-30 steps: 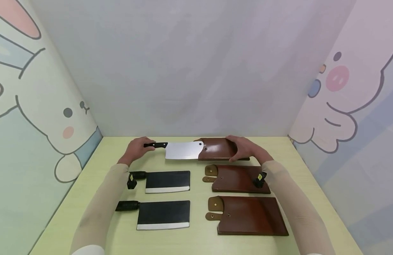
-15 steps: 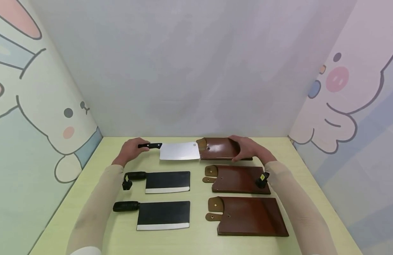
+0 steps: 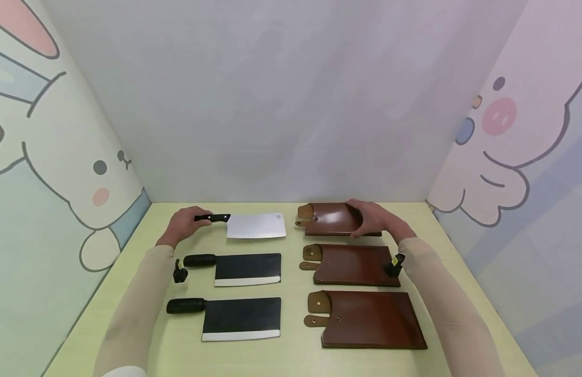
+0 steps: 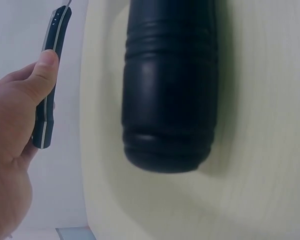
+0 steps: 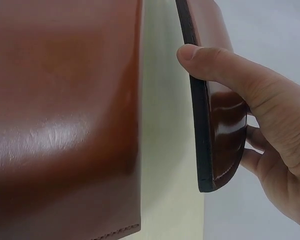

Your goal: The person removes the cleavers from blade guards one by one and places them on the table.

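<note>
At the back of the table, my left hand [image 3: 180, 226] grips the black riveted handle [image 4: 49, 102] of a silver cleaver [image 3: 255, 226], thumb along the handle's side. The blade points right and is fully bare. Across a gap to its right lies a brown leather sheath [image 3: 333, 220], with its strap and flap at the left end. My right hand [image 3: 374, 218] holds that sheath across its closed end. In the right wrist view the thumb presses one edge of the sheath [image 5: 227, 117], and other fingers show at the opposite edge.
Two black cleavers, a middle one [image 3: 248, 268] and a front one [image 3: 242, 317], lie on the pale table [image 3: 291, 361], handles left. Two more brown sheaths, a middle one [image 3: 354, 264] and a larger front one [image 3: 373, 319], lie right of them. A grey wall [image 3: 291, 131] borders the back.
The silver cleaver has slid left out of the sheath, whose mouth covered its tip a second ago. My left hand moved left with it, and my right hand moved slightly right with the sheath.
</note>
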{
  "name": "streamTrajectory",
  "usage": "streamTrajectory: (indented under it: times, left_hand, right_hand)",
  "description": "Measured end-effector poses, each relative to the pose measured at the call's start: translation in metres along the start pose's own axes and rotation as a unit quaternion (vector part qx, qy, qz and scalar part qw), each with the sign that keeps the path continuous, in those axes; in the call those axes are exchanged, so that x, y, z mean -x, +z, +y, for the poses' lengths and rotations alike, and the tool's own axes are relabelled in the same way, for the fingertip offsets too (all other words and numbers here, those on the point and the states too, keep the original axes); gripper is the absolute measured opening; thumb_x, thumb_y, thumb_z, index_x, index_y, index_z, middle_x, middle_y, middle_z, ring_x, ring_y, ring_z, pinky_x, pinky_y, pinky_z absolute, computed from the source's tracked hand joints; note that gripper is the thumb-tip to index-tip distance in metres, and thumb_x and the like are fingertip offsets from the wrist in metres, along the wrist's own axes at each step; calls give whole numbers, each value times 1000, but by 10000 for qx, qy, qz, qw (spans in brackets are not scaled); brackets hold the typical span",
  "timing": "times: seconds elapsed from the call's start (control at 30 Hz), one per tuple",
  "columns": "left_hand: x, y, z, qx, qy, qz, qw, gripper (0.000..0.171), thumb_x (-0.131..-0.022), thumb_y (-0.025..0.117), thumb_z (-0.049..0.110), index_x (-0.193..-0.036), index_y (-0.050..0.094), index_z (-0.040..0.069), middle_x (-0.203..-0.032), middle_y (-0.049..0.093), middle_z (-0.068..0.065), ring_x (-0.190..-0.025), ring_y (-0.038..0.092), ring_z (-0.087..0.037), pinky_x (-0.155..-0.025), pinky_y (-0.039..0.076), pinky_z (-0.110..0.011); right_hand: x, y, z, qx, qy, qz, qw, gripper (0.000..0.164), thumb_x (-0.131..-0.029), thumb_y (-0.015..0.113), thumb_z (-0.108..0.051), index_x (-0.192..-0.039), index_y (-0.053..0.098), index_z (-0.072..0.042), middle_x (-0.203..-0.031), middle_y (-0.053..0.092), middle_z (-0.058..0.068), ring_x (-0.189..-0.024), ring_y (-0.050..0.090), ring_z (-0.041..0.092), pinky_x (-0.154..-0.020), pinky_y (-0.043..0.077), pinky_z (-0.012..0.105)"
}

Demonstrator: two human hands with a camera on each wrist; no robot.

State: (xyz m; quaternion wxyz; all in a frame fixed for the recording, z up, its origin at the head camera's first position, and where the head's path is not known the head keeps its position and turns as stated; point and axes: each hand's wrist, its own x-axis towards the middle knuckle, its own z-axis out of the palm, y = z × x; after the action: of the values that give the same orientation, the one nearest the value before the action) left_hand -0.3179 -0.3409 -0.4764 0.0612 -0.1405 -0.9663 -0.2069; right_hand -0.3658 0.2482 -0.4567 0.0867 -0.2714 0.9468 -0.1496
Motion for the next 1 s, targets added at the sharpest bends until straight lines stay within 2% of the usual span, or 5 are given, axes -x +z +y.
streamTrajectory:
  times: [0.27, 0.53, 1.0]
  left_hand:
    - [7, -1, -7, 36, -4, -63, 10000, 38, -97, 72, 22, -129, 69, 1, -128, 66, -25, -119, 60, -48, -99, 44, -63]
    - [10, -2, -6, 126, 11, -106, 9999, 36, -96, 73, 18, -127, 70, 0, -126, 67, -25, -118, 60, -48, -98, 44, -63]
    - [8, 6, -11, 210, -114, -358, 9991, 36, -98, 70, 14, -130, 67, -4, -128, 65, -28, -121, 57, -50, -102, 42, -62]
  right_hand:
    - [4, 4, 9, -99, 163, -77, 9998, 112, -71, 93, -43, -158, 34, -5, -152, 46, 17, -133, 49, 37, -108, 41, 56]
    - [6, 6, 11, -248, 291, -167, 9991, 112, -70, 94, -44, -158, 34, -6, -149, 49, 18, -128, 51, 36, -105, 43, 57]
    - [4, 15, 22, -453, 632, -572, 9953, 113, -73, 93, -40, -160, 29, -7, -151, 43, 22, -130, 49, 40, -104, 42, 59]
